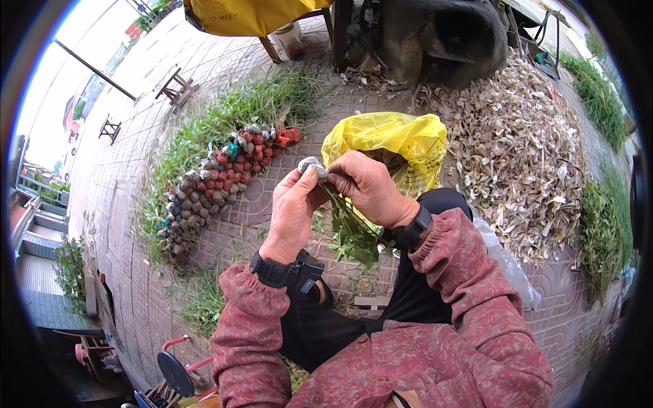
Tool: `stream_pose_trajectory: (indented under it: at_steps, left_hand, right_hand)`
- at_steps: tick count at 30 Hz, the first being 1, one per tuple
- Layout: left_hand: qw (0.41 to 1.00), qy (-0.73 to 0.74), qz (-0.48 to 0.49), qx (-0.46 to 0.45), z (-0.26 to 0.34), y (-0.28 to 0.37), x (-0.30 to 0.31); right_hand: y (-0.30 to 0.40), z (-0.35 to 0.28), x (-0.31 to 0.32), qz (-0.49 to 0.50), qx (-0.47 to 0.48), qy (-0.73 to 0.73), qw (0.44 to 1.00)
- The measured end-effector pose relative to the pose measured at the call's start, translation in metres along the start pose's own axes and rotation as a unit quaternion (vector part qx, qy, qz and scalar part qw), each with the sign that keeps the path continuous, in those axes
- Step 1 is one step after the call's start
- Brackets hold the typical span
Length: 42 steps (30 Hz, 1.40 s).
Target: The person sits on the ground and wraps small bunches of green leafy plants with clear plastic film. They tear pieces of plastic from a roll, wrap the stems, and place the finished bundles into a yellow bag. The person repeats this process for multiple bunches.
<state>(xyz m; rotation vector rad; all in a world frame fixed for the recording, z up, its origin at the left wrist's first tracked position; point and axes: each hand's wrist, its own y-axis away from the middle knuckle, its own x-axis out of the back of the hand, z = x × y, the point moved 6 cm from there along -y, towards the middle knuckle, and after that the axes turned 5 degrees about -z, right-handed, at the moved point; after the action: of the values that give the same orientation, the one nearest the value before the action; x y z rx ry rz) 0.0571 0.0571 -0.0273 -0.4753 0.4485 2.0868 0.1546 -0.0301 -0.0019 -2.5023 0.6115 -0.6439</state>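
Observation:
A small bundle of leafy green stems point(352, 234) hangs from between both hands, with its leaves pointing down towards my lap. Its upper end is wrapped in thin pale grey plastic point(311, 164). My left hand point(291, 214) pinches this wrapped end, the thumb lying over the plastic. At the stems just below the wrap, the bent fingers of my right hand point(375, 188) close on the plastic's edge; the exact grip is partly hidden. Right behind the hands stands an open yellow plastic bag point(382, 132) with something brown inside.
Many similar wrapped bundles point(224, 176) lie in a curved row at the left, their ends grey, red and teal. A heap of dry pale husks or leaves point(520, 153) covers the paving at the right. A blackened stove-like object point(428, 41) stands at the back. Clear plastic point(502, 260) lies by my right leg.

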Motion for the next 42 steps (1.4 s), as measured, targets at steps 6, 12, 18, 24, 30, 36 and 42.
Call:
stream_pose_trajectory:
  at_steps: [6, 12, 18, 24, 30, 36, 42]
  left_hand:
    - [0.999, -0.02, 0.023, 0.022, -0.001, 0.007, 0.01]
    - [1.0, -0.013, 0.0, -0.003, 0.005, 0.01, 0.018]
    - [0.999, -0.024, -0.034, 0.017, 0.012, 0.014, 0.007]
    - [0.999, -0.028, -0.016, 0.006, 0.013, 0.012, 0.012]
    - [0.999, -0.02, 0.025, 0.001, 0.011, 0.013, 0.017]
    - [0.999, -0.008, 0.032, 0.008, 0.001, 0.007, 0.013]
    - [0.996, -0.081, 0.033, 0.004, 0.003, 0.006, 0.017]
  right_hand:
    - [0.005, -0.003, -0.014, -0.065, 0.023, 0.064, 0.996]
    - [0.004, -0.004, -0.008, -0.066, 0.001, -0.001, 0.998]
    - [0.001, 0.002, -0.009, -0.095, -0.069, -0.097, 0.988]
    - [0.01, 0.021, -0.027, -0.156, -0.207, -0.279, 0.925]
    - [0.009, 0.017, -0.027, -0.148, -0.182, -0.25, 0.939]
    - [0.011, 0.017, -0.029, -0.099, -0.201, -0.157, 0.962]
    - [0.012, 0.026, -0.03, -0.075, -0.173, -0.247, 0.95]
